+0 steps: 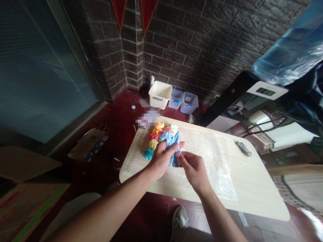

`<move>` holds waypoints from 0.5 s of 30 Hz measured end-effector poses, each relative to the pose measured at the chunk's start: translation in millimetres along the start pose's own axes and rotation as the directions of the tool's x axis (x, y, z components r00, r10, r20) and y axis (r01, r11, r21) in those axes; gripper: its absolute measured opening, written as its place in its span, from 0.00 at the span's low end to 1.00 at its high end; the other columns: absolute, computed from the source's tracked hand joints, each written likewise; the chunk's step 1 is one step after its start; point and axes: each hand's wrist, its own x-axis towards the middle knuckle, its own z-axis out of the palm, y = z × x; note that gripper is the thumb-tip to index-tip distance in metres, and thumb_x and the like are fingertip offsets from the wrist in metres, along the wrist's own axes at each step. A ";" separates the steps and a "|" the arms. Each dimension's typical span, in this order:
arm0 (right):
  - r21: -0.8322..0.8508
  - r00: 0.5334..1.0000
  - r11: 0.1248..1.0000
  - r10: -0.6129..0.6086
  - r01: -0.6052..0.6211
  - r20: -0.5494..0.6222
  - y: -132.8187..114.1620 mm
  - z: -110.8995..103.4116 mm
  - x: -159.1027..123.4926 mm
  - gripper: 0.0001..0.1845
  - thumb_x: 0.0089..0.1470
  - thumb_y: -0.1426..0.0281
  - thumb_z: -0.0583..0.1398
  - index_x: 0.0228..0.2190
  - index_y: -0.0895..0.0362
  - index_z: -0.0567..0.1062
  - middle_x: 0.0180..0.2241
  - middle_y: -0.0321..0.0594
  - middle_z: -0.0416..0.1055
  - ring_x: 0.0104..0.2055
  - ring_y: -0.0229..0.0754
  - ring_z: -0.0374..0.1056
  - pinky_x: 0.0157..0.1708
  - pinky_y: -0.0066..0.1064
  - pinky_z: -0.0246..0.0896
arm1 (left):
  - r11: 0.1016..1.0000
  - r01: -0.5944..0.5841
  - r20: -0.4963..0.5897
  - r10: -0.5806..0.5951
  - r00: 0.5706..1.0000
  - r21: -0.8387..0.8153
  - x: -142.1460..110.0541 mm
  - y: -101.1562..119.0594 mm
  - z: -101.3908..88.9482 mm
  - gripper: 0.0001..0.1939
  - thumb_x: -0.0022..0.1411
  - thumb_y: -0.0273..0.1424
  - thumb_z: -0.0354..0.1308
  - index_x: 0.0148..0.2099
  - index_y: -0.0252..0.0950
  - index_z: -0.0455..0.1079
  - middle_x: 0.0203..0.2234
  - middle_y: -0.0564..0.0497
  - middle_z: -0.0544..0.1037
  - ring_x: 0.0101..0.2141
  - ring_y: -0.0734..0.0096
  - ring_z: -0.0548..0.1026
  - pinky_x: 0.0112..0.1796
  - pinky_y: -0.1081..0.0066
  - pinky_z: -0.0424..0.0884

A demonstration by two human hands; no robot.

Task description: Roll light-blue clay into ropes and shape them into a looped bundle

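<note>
My left hand (163,156) is closed round a light blue cloth (173,145), holding it just above a sheet of bubble wrap (202,158) on a pale wooden table (252,181). My right hand (193,168) pinches the lower end of the same blue cloth with thumb and fingers. Right behind the hands lies a heap of small rolled cloths (157,136) in orange, red, yellow, teal, purple and green.
A dark grey object (243,148) lies near the table's far right edge. On the red floor behind stand a white bin (160,94) and two clear boxes (184,101). A paper bag (89,143) sits left of the table. My shoe (180,218) shows below the near edge.
</note>
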 end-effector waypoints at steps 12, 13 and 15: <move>-0.026 0.997 0.997 0.068 -0.067 0.031 -6.4 0.7 -4.7 0.25 0.49 0.48 0.74 0.33 0.60 0.87 0.29 0.42 0.80 0.31 0.42 0.74 0.34 0.35 0.77 | 1.000 -0.007 0.001 0.008 1.000 -0.001 3.0 -0.1 0.1 0.21 0.51 0.36 0.78 0.45 0.31 0.81 0.42 0.39 0.86 0.45 0.53 0.84 0.41 0.65 0.79; -0.020 0.997 0.997 0.070 -0.069 0.030 -6.5 1.1 -4.6 0.25 0.49 0.48 0.74 0.33 0.60 0.87 0.28 0.42 0.80 0.30 0.42 0.74 0.34 0.35 0.77 | 1.000 -0.003 0.004 0.003 1.000 0.000 3.0 0.2 0.2 0.22 0.52 0.36 0.78 0.46 0.31 0.81 0.42 0.39 0.86 0.45 0.53 0.84 0.41 0.65 0.79; -0.007 0.997 0.998 0.066 -0.066 0.030 -6.6 1.4 -4.0 0.25 0.50 0.49 0.74 0.33 0.60 0.87 0.28 0.42 0.80 0.30 0.42 0.74 0.34 0.35 0.78 | 1.000 0.000 0.019 0.000 1.000 0.003 3.0 1.6 0.2 0.22 0.53 0.36 0.77 0.48 0.32 0.80 0.45 0.39 0.86 0.47 0.52 0.84 0.42 0.64 0.79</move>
